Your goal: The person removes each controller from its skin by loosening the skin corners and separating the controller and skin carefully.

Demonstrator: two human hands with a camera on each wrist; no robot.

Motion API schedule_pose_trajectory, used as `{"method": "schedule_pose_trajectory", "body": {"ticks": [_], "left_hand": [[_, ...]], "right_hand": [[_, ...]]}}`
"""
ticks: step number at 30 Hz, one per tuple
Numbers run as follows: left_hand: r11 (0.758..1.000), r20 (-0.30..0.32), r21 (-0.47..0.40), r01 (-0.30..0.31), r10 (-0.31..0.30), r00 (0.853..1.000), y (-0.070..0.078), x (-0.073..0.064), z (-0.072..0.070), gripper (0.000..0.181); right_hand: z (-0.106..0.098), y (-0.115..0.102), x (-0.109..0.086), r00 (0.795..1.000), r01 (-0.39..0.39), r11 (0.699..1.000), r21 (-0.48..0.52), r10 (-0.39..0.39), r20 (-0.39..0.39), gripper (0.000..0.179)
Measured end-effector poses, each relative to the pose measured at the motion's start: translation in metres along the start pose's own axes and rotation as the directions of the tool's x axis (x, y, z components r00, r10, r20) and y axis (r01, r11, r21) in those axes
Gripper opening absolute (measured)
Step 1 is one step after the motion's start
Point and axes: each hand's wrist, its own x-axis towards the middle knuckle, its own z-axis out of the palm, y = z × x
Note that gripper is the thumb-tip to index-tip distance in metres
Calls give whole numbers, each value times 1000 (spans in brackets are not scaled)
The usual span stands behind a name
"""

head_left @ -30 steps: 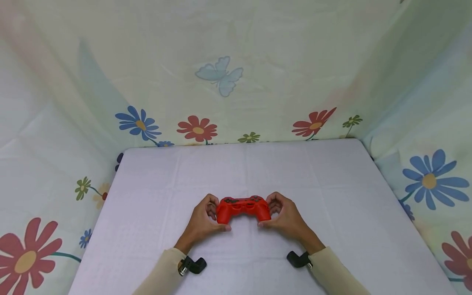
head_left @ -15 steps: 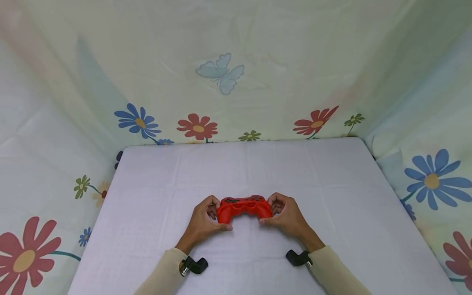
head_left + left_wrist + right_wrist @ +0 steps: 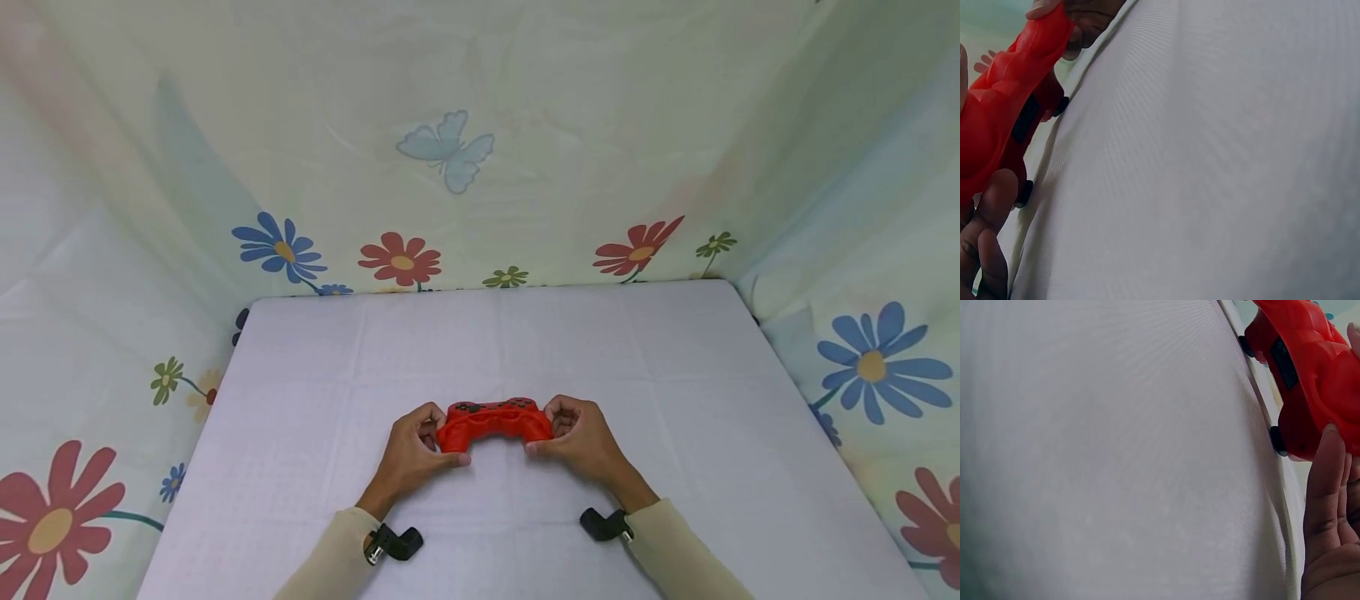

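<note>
A red game controller [image 3: 497,419] is held low over the middle of the table, its handles toward me. My left hand [image 3: 408,450] grips its left end, with the thumb along the near side and the fingers curled behind. On the opposite end, my right hand [image 3: 588,443] grips in the same way. The left wrist view shows a bright red, soft-looking cover [image 3: 997,112] over a darker red body with a dark label. In the right wrist view the darker body [image 3: 1297,428] sticks out beyond the cover, with black thumbsticks facing the cloth.
A white cloth covers the table [image 3: 480,342]. Flower-printed curtains [image 3: 510,100] rise behind it and along both sides. Each wrist wears a small black camera, the left one [image 3: 401,543] and the right one [image 3: 602,524].
Both hands stay nearly in place on the controller. Its near edge has changed shape slightly, and the gaps seen there earlier now show less.
</note>
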Motion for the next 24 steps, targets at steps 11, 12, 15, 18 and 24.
{"method": "schedule_pose_trajectory", "body": {"ticks": [11,12,15,18,24], "left_hand": [[1000,-43,7,-6,7,999,-1,-3,3,51],[1000,-55,17,-10,11,998,-1,-3,3,51],[998,-86,54,-13,17,996,-2,0,4,53],[995,-108,95,-19,29,994,-2,3,5,56],[994,-144,107,-33,48,988,-1,7,6,56]], "right_hand": [[1,0,-2,999,-5,1000,22,6,-38,42],[2,1,-2,999,-4,1000,23,5,-45,42],[3,3,-2,998,-7,1000,13,7,-69,42],[4,4,-1,996,-19,1000,-8,18,-91,43],[5,0,-1,992,-90,995,-36,86,-96,45]]}}
